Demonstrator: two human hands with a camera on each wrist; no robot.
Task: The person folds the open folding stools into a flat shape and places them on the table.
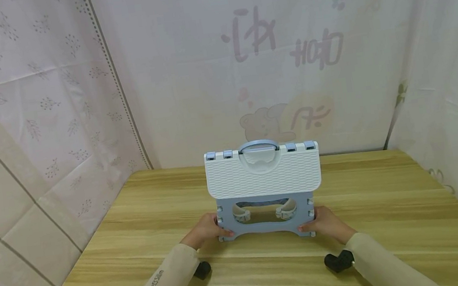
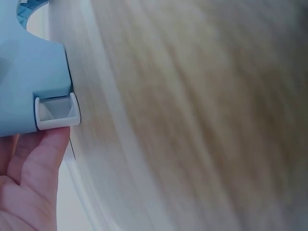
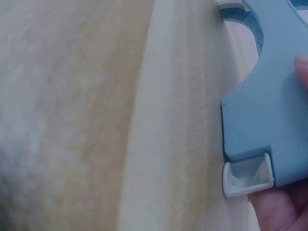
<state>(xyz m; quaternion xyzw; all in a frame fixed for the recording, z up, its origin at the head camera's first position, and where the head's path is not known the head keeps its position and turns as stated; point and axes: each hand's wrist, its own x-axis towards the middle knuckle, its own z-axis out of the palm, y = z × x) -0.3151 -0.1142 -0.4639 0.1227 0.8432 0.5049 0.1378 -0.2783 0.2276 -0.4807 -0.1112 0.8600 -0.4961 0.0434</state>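
Note:
A folding step stool, with a textured white top and blue-grey leg panels, stands at the middle of the table, its top tilted toward me. A curved blue handle rises along the far edge of the top. My left hand grips the left side of the near leg panel, thumb across its front. On the opposite side my right hand holds that panel the same way. Both wrist views show a white-edged foot of the stool close to the wood, fingers right beside it.
The wood-grain table stretches out around the stool. Printed curtains hang behind it and on both sides. Black wrist cameras sit below each sleeve, low over the table.

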